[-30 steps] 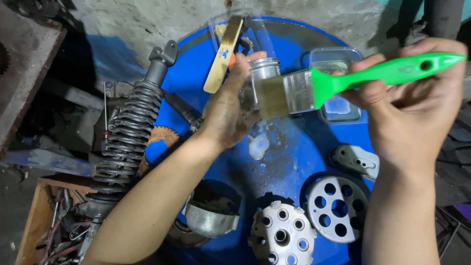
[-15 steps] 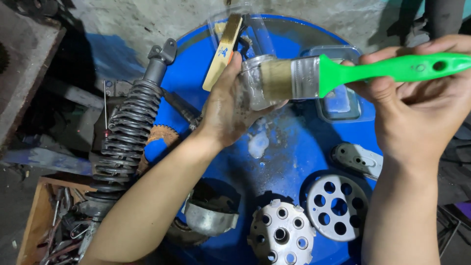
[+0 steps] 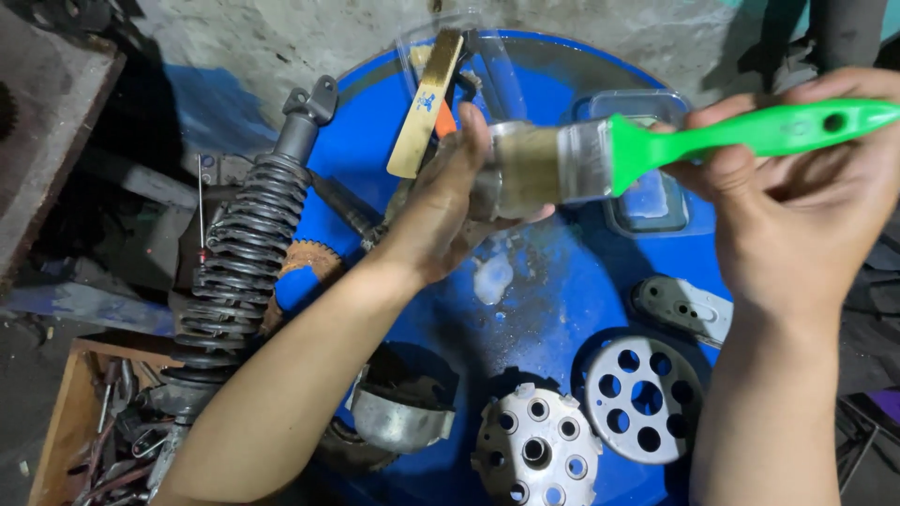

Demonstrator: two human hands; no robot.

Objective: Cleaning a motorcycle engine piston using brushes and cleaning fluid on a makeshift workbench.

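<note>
My right hand [image 3: 797, 201] grips the green handle of a flat paintbrush [image 3: 675, 150]. Its dirty bristles lie across a small grey metal part [image 3: 497, 201] that my left hand [image 3: 445, 206] holds from behind, above a blue drum lid [image 3: 562, 300]. Most of the metal part is hidden by the bristles and my fingers.
On the lid lie two perforated round metal plates [image 3: 642, 398] [image 3: 534, 450], a curved metal shell [image 3: 398, 417], a small grey bracket [image 3: 684, 309] and a clear plastic tub [image 3: 647, 201]. A wooden-handled brush [image 3: 427, 103] leans at the back. A coil shock absorber [image 3: 244, 253] and a wooden box of tools [image 3: 89, 422] sit left.
The brush has slid left across the metal part, and its handle has levelled out. My left hand has stayed almost where it was.
</note>
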